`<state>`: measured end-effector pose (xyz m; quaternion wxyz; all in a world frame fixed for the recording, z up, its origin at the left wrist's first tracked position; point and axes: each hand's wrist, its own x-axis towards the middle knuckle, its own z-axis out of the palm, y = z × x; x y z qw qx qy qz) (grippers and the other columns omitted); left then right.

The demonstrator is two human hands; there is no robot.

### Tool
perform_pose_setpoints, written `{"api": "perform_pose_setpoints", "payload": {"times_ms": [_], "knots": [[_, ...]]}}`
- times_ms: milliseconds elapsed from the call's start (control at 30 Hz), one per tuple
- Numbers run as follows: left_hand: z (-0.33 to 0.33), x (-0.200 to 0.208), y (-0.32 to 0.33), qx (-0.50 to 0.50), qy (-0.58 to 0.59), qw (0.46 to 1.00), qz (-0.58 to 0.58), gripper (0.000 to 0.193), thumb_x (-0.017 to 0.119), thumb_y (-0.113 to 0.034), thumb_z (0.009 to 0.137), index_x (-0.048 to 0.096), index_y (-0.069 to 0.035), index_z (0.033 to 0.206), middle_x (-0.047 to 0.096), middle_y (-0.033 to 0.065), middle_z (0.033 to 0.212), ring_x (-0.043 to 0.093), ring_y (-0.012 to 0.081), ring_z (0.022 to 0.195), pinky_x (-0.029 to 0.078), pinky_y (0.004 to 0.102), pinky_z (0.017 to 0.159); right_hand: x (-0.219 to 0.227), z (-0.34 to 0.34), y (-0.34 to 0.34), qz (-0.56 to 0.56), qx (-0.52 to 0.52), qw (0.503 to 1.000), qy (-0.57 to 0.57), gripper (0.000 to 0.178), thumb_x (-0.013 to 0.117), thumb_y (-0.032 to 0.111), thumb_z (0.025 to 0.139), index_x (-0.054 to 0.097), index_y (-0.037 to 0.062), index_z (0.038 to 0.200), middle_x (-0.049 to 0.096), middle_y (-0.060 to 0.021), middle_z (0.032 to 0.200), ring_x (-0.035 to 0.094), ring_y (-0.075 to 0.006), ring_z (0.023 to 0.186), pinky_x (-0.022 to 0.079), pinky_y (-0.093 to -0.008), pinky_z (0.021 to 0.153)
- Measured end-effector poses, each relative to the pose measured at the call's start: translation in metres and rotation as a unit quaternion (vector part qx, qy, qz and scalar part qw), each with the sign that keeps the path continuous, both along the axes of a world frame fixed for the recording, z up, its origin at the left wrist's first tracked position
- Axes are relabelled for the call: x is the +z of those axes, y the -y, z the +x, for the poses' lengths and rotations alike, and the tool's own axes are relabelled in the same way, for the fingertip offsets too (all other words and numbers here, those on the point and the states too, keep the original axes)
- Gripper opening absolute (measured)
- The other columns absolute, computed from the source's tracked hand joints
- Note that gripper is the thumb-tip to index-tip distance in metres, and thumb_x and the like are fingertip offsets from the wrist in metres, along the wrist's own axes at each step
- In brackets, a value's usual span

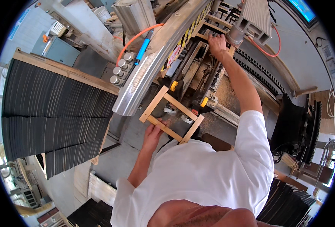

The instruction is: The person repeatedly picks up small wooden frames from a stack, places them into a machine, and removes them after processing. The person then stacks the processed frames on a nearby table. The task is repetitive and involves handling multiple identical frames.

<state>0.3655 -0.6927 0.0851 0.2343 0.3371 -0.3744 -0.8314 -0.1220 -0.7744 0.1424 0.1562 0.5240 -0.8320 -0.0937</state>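
Note:
My left hand (152, 133) grips the near rail of a small rectangular wooden frame (171, 113), holding it tilted in front of my chest, just below the machine. My right hand (217, 44) is stretched far forward into the machine, resting on a second wooden frame (208, 27) that lies in the machine bed; whether its fingers close on that frame is unclear. I wear a white short-sleeved shirt.
A long grey metal guard (152, 72) with yellow-black stripes runs diagonally over the machine. An orange hose (135, 39) loops above it. Stacks of thin black sheets (50, 113) fill the left; more dark stacks (300, 125) stand at right. Sawdust (228, 90) covers the bed.

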Motion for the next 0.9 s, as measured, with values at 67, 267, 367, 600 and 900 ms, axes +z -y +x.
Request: {"api": "perform_pose_setpoints", "payload": {"times_ms": [67, 267, 367, 600, 900], "knots": [[0.018, -0.002, 0.005, 0.021, 0.011, 1.0, 0.009, 0.034, 0.049, -0.021, 0.096, 0.046, -0.001, 0.122, 0.058, 0.0097, 0.11, 0.056, 0.0225, 0.105, 0.043, 0.0377, 0.095, 0.008, -0.004, 0.009, 0.049, -0.007, 0.999, -0.002, 0.029, 0.061, 0.01, 0.08, 0.055, -0.0005, 0.106, 0.068, -0.0118, 0.081, 0.059, -0.0264, 0.091, 0.036, -0.0371, 0.08], [0.06, -0.032, 0.015, 0.064, 0.026, 0.996, 0.055, 0.034, 0.055, -0.026, 0.093, 0.049, -0.005, 0.118, 0.058, 0.0073, 0.11, 0.056, 0.0222, 0.106, 0.043, 0.0372, 0.094, 0.005, -0.032, 0.027, 0.031, -0.018, 0.999, -0.006, 0.019, 0.058, 0.007, 0.078, 0.057, 0.0059, 0.097, 0.067, -0.0106, 0.083, 0.06, -0.0274, 0.09, 0.037, -0.0388, 0.084], [0.069, -0.04, 0.015, 0.079, 0.044, 0.993, 0.072, 0.037, 0.057, -0.029, 0.092, 0.049, -0.005, 0.119, 0.058, 0.0063, 0.11, 0.056, 0.0207, 0.104, 0.044, 0.0362, 0.092, 0.003, -0.047, 0.033, 0.018, -0.015, 1.0, -0.003, 0.014, 0.057, 0.006, 0.08, 0.059, 0.0072, 0.094, 0.066, -0.0101, 0.083, 0.061, -0.0286, 0.088, 0.038, -0.041, 0.086], [0.062, -0.06, 0.01, 0.13, 0.068, 0.984, 0.098, 0.036, 0.058, -0.032, 0.091, 0.053, -0.005, 0.115, 0.059, 0.0056, 0.11, 0.057, 0.0194, 0.104, 0.044, 0.0358, 0.091, -0.017, -0.081, 0.055, -0.026, -0.004, 0.996, 0.089, 0.013, 0.055, 0.005, 0.081, 0.061, 0.0093, 0.091, 0.066, -0.0111, 0.085, 0.063, -0.0298, 0.09, 0.041, -0.0451, 0.084], [0.016, -0.095, 0.009, 0.124, 0.078, 0.981, 0.127, 0.037, 0.057, -0.03, 0.091, 0.052, -0.002, 0.115, 0.06, 0.0092, 0.112, 0.057, 0.0207, 0.101, 0.045, 0.0376, 0.091, -0.126, -0.205, 0.076, 0.021, 0.197, 0.961, -0.191, 0.01, 0.057, 0.003, 0.076, 0.062, 0.0064, 0.084, 0.066, -0.0128, 0.086, 0.063, -0.0314, 0.087, 0.043, -0.0461, 0.083]]}}
